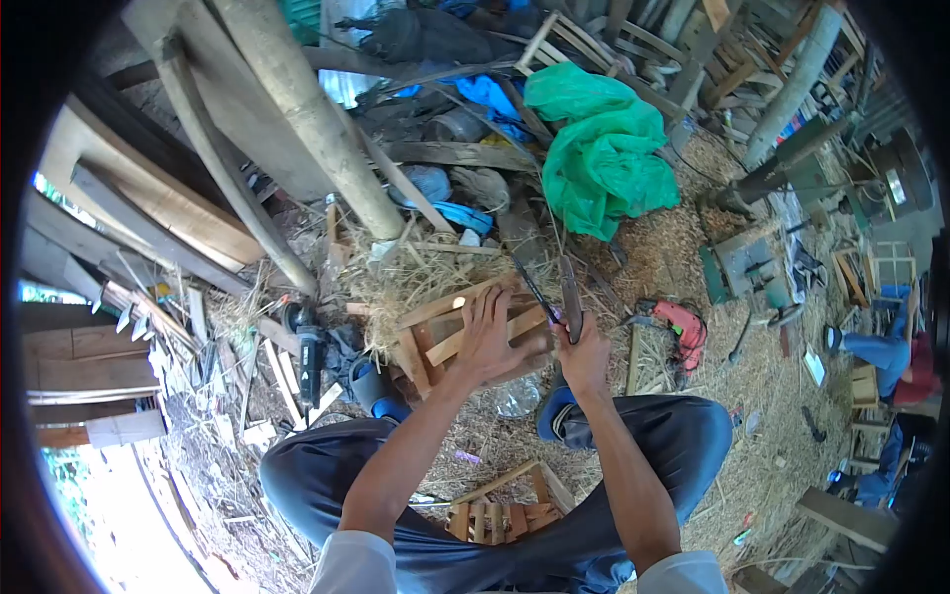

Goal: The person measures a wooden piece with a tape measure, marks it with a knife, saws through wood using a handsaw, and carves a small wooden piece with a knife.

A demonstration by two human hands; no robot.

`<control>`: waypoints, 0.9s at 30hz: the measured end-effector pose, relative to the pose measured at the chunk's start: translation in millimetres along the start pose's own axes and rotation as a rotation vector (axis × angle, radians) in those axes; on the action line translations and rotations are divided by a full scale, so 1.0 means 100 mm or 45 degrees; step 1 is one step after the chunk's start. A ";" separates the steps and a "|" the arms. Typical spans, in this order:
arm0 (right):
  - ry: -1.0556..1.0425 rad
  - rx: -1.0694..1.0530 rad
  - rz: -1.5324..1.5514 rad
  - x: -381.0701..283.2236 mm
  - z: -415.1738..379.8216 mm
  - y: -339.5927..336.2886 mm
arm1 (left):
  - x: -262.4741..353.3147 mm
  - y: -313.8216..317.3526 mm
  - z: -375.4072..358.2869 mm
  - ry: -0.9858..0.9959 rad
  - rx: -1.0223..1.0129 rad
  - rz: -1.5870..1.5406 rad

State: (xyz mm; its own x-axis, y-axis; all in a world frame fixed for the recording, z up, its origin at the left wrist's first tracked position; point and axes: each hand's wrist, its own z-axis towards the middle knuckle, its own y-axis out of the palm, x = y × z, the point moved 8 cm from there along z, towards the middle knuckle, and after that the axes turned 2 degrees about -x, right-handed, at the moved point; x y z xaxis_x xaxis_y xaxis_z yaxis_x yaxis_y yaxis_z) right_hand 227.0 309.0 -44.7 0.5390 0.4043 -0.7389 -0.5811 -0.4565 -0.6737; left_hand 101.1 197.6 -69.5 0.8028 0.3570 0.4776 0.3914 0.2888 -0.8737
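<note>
A small slatted wooden frame (465,342) lies on the straw between my feet. My left hand (488,335) rests on its slats with the fingers spread. Just to the right, my right hand (584,354) is closed round a dark, long-handled tool (571,292). That tool points away from me, and its exact kind is hard to make out. A thin dark rod (531,284) runs beside it towards the same hand.
A green plastic bag (604,148) lies ahead. A red power drill (681,332) sits at the right and a black grinder (310,361) at the left. Another slatted wooden piece (510,515) lies between my legs. People sit at the far right. Poles lean at the upper left.
</note>
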 end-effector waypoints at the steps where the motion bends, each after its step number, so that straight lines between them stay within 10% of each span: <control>1: -0.053 -0.019 -0.034 -0.14 -0.02 0.05 | -0.06 -0.14 -0.04 -0.159 0.145 -0.214; 10: -0.407 -0.297 0.289 -1.12 -0.23 0.76 | -0.62 -0.96 -0.58 -0.764 0.796 -1.019; 15: -0.563 -0.290 0.052 -1.32 -0.32 1.04 | -1.50 -0.49 -1.21 -1.031 0.233 -0.424; 25: -0.378 -0.307 0.078 -0.87 -0.32 0.80 | -1.65 -0.05 -1.27 -1.051 0.295 -0.344; 27: -0.318 -0.291 0.156 -0.82 -0.26 0.53 | -1.15 -0.64 -1.01 -0.705 0.709 -0.145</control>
State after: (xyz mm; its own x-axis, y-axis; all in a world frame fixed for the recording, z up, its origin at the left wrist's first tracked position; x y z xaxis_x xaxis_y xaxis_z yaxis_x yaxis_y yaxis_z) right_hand 168.1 231.1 -19.5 0.2918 0.5039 -0.8130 -0.4653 -0.6679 -0.5809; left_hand 29.0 47.9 -77.8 0.3733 0.6467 0.6652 0.0575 0.6995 -0.7123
